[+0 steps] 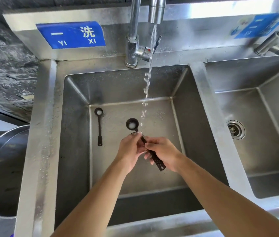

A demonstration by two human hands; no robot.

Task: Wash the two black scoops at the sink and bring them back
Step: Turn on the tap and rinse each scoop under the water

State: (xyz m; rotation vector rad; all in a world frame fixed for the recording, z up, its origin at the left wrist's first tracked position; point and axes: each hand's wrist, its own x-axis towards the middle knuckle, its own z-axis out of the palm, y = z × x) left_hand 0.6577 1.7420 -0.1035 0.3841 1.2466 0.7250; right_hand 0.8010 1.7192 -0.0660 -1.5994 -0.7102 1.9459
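both hands meet over the near middle of the sink (77, 134). the right hand (165, 153) is closed around the handle of one black scoop (158, 162), while the left hand (130, 151) pinches its stem under the water stream (148, 82). the second scoop (99, 127) lies farther left on the basin floor, below the tap (132, 40).

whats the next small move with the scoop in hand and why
Probably shift the held scoop so its bowl sits under the water stream. The stream lands on the handle near the left hand, and white residue still shows in the bowl. The right hand grips the handle.
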